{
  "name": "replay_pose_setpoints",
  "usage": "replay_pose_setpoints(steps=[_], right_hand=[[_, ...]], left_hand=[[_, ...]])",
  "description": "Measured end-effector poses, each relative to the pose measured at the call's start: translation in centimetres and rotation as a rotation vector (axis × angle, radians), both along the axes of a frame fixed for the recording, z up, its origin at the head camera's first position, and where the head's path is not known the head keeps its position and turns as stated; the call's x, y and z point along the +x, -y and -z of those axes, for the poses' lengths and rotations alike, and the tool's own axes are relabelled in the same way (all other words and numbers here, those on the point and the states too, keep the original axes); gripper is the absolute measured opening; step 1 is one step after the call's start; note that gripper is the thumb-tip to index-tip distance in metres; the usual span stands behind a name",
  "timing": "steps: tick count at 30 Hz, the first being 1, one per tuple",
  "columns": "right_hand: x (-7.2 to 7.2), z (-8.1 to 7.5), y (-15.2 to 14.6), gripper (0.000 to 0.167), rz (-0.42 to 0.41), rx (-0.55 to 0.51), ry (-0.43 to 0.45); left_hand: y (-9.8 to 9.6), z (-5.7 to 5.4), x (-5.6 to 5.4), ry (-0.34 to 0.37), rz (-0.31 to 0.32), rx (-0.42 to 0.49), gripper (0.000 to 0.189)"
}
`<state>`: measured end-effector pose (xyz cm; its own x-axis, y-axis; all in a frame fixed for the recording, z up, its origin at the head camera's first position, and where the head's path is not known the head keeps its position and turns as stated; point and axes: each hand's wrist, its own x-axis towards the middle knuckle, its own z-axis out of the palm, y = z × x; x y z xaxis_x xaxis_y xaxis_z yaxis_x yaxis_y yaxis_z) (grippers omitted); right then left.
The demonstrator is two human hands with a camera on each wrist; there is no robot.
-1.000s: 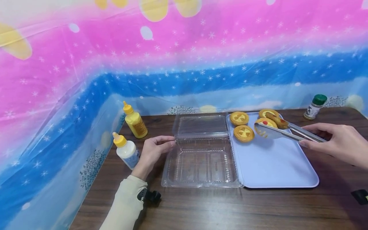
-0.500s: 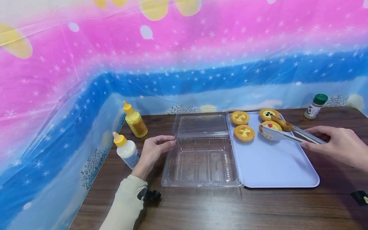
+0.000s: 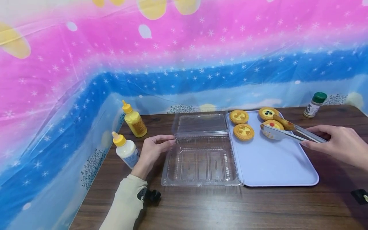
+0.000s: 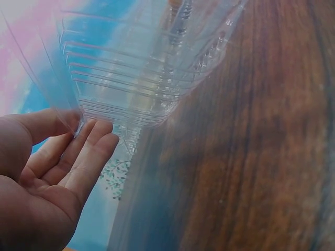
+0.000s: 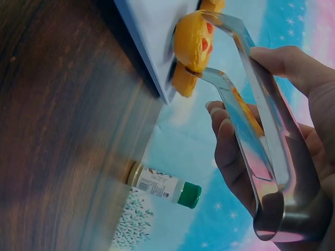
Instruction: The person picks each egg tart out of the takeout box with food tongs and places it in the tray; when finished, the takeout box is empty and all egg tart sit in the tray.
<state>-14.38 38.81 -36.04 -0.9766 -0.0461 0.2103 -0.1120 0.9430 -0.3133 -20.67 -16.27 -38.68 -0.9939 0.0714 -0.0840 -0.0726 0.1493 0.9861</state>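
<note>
With thumb and fingers, my right hand (image 3: 334, 140) grips metal tongs (image 3: 302, 133). The tongs' ends sit on either side of an egg tart with red topping (image 3: 271, 129), close over the lavender tray (image 3: 276, 166); the right wrist view shows that tart (image 5: 191, 44) between them. Just behind it is a tart with dark berries (image 3: 268, 113). Two tarts with pale wedge topping (image 3: 243, 131) are at the tray's left. On the left, my left hand (image 3: 152, 151) pinches the edge of an open clear plastic container (image 3: 201, 183), also seen at its corner in the left wrist view.
A yellow squeeze bottle (image 3: 136, 123) and a white one with a yellow cap (image 3: 127, 151) stand left of the container. At the back right is a green-capped shaker jar (image 3: 314, 105). A patterned cloth (image 3: 195, 64) hangs behind the wooden table (image 3: 201, 210).
The right hand has shifted the tongs and the red-topped tart slightly right and toward the front, uncovering the dark-berry tart behind. The left hand has stayed at the container's edge.
</note>
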Motion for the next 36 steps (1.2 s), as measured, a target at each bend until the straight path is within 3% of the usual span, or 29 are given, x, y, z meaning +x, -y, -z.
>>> replay_pose_setpoints(steps=[10,21,26,36], right_hand=[[0.4,-0.2,-0.1,0.059,0.014,-0.008,0.002],[1.1,-1.0,-0.1,0.064,0.072,-0.018,-0.059],[1.4,-1.0,-0.5,0.067,0.135,-0.055,-0.083],[1.7,0.1,-1.9,0.058,0.158,-0.186,-0.187]], left_hand=[[-0.1,0.1,-0.1,0.005,-0.008,-0.008,0.024],[-0.1,0.2,-0.1,-0.003,0.002,-0.009,0.026],[-0.1,0.2,-0.1,-0.001,0.003,-0.014,0.026],[-0.2,0.2,-0.1,-0.01,0.001,0.002,0.026]])
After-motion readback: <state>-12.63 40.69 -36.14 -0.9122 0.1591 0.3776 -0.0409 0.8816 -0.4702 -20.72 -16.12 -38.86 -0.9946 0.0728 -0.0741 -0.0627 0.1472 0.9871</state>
